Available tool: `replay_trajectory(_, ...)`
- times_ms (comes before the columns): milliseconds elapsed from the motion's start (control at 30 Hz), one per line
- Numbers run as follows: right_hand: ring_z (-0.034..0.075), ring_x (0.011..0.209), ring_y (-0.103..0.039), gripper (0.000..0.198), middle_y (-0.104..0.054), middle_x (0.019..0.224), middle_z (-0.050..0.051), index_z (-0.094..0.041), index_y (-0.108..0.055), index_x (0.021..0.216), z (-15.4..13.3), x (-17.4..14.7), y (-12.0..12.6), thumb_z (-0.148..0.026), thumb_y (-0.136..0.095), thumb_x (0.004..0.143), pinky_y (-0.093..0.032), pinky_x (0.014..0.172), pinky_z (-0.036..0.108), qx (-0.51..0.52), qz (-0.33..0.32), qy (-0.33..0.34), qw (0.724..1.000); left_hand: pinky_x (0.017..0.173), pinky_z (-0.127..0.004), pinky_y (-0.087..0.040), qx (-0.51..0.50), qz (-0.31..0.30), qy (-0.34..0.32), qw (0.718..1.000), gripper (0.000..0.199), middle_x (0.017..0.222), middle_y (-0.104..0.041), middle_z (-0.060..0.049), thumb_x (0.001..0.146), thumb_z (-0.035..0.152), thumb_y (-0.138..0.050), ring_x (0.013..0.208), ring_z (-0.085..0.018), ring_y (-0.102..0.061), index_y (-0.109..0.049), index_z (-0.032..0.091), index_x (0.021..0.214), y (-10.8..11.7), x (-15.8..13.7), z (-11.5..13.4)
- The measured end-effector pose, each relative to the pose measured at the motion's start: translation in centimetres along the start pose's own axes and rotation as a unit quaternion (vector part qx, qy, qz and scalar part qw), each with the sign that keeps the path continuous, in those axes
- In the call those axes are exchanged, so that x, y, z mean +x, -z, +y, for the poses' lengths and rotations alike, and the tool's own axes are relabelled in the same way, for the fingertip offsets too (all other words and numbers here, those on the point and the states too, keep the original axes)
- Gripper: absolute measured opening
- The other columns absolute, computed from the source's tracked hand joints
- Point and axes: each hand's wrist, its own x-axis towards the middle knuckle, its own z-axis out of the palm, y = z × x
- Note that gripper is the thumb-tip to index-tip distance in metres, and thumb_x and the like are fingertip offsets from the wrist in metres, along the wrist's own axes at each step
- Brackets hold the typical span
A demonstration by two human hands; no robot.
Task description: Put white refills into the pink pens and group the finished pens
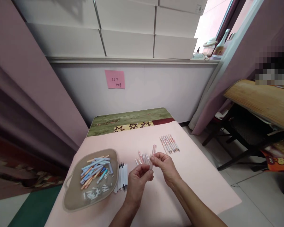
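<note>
My right hand (pixel 167 168) pinches a clear pen barrel (pixel 154 149) with pinkish marks, held tilted above the table. Just below it, the closed fingers of my left hand (pixel 138 181) grip the lower end of the same pen; the fingertips hide most of that end. Behind my hands lie several transparent pen parts (pixel 142 157), partly covered. Left of my left hand is a bundle of white pen refills (pixel 122 178) with dark ends. Beyond my right hand, several pens (pixel 169 144) lie side by side in a row.
A grey-brown plastic basket (pixel 72 189) at the left holds blue and orange pens (pixel 94 171) and small clear pieces (pixel 94 193). Pink covering (pixel 170 198) lies over the table. A wall with a pink note (pixel 115 79) stands behind; a wooden table (pixel 257 97) is at the right.
</note>
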Motion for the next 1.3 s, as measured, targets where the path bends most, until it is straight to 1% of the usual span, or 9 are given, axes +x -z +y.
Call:
replay_trajectory(133, 0.010, 0.060, -0.047, 0.027, -0.059, 0.061, -0.002, -0.015, -0.065, 0.069, -0.4, 0.0, 0.0, -0.039, -0.078, 0.067, -0.037, 0.062, 0.025, -0.016, -0.022, 0.010, 1.000, 0.062, -0.027, -0.046, -0.039, -0.027, 0.037, 0.998, 0.023, 0.067, -0.065, -0.002, 0.067, 0.029, -0.076, 0.057, -0.013, -0.058, -0.066, 0.013, 0.080, 0.1, -0.3, 0.8)
replay_trajectory(267, 0.010, 0.062, -0.049, 0.027, -0.059, 0.065, -0.003, -0.016, -0.065, 0.075, -0.7, -0.1, -0.2, -0.038, -0.078, 0.067, -0.037, 0.064, 0.024, -0.005, -0.045, 0.012, 0.999, 0.060, -0.025, -0.043, -0.041, -0.022, 0.018, 0.999, 0.020, 0.066, -0.061, 0.001, 0.067, 0.026, -0.076, 0.057, -0.011, -0.056, -0.065, 0.014, 0.078, 0.0, -0.3, 0.9)
replay_trajectory(567, 0.010, 0.055, -0.048, 0.031, -0.060, 0.060, -0.001, -0.015, -0.061, 0.063, -0.4, 0.2, -0.2, -0.039, -0.081, 0.062, -0.039, 0.060, 0.026, 0.015, -0.027, -0.012, 0.999, 0.060, -0.024, -0.043, -0.059, -0.067, 0.029, 0.996, 0.016, 0.068, -0.062, -0.001, 0.074, 0.027, -0.071, 0.057, -0.010, -0.055, -0.067, 0.013, 0.081, -0.4, -0.8, 0.6)
replay_trajectory(700, 0.012, 0.056, -0.053, 0.033, -0.066, 0.073, 0.004, -0.015, -0.070, 0.083, -1.5, -0.4, 0.2, -0.045, -0.074, 0.071, -0.041, 0.058, 0.027, 0.026, -0.103, -0.038, 0.994, 0.059, -0.025, -0.044, -0.120, -0.104, 0.078, 0.984, 0.019, 0.070, -0.063, -0.003, 0.077, 0.029, -0.069, 0.056, -0.010, -0.055, -0.069, 0.011, 0.084, -0.4, -1.2, 1.1)
replay_trajectory(800, 0.018, 0.077, -0.061, 0.043, -0.069, 0.091, 0.008, -0.018, -0.067, 0.106, -2.2, -0.7, 0.3, -0.050, -0.065, 0.078, -0.046, 0.071, 0.032, 0.050, -0.162, -0.042, 0.985, 0.061, -0.026, -0.046, -0.143, -0.120, 0.094, 0.978, 0.021, 0.072, -0.063, -0.005, 0.077, 0.029, -0.069, 0.058, -0.011, -0.057, -0.069, 0.011, 0.087, -0.5, -1.4, 1.3)
replay_trajectory(900, 0.017, 0.082, -0.060, 0.041, -0.067, 0.093, 0.005, -0.021, -0.064, 0.104, -2.0, -0.6, 0.3, -0.051, -0.068, 0.076, -0.045, 0.077, 0.032, 0.041, -0.115, -0.017, 0.992, 0.060, -0.025, -0.046, -0.129, -0.110, 0.089, 0.982, 0.021, 0.072, -0.064, -0.005, 0.077, 0.030, -0.070, 0.057, -0.011, -0.057, -0.069, 0.011, 0.086, -0.6, -1.6, 1.3)
replay_trajectory(1000, 0.012, 0.063, -0.053, 0.033, -0.061, 0.068, -0.001, -0.017, -0.062, 0.075, -1.3, -0.2, 0.5, -0.045, -0.077, 0.067, -0.044, 0.066, 0.026, 0.004, -0.050, 0.008, 0.999, 0.059, -0.025, -0.045, -0.116, -0.093, 0.092, 0.985, 0.022, 0.071, -0.065, -0.005, 0.075, 0.032, -0.072, 0.056, -0.010, -0.057, -0.069, 0.011, 0.084, -0.6, -1.7, 1.2)
replay_trajectory(1100, 0.011, 0.060, -0.052, 0.034, -0.057, 0.060, -0.002, -0.016, -0.056, 0.063, -1.0, -0.1, 0.8, -0.042, -0.078, 0.066, -0.043, 0.066, 0.026, -0.009, -0.039, 0.016, 0.999, 0.059, -0.024, -0.046, -0.111, -0.084, 0.099, 0.985, 0.024, 0.072, -0.065, -0.005, 0.073, 0.033, -0.073, 0.055, -0.010, -0.057, -0.070, 0.012, 0.083, -0.4, -1.6, 1.0)
replay_trajectory(1300, 0.012, 0.062, -0.054, 0.036, -0.061, 0.068, -0.001, -0.017, -0.060, 0.077, -1.2, 0.1, 0.8, -0.046, -0.077, 0.066, -0.044, 0.068, 0.027, -0.003, -0.044, -0.005, 0.999, 0.058, -0.024, -0.045, -0.103, -0.071, 0.097, 0.987, 0.023, 0.070, -0.065, -0.004, 0.071, 0.033, -0.075, 0.054, -0.009, -0.057, -0.069, 0.013, 0.081, -0.5, -1.4, 0.7)
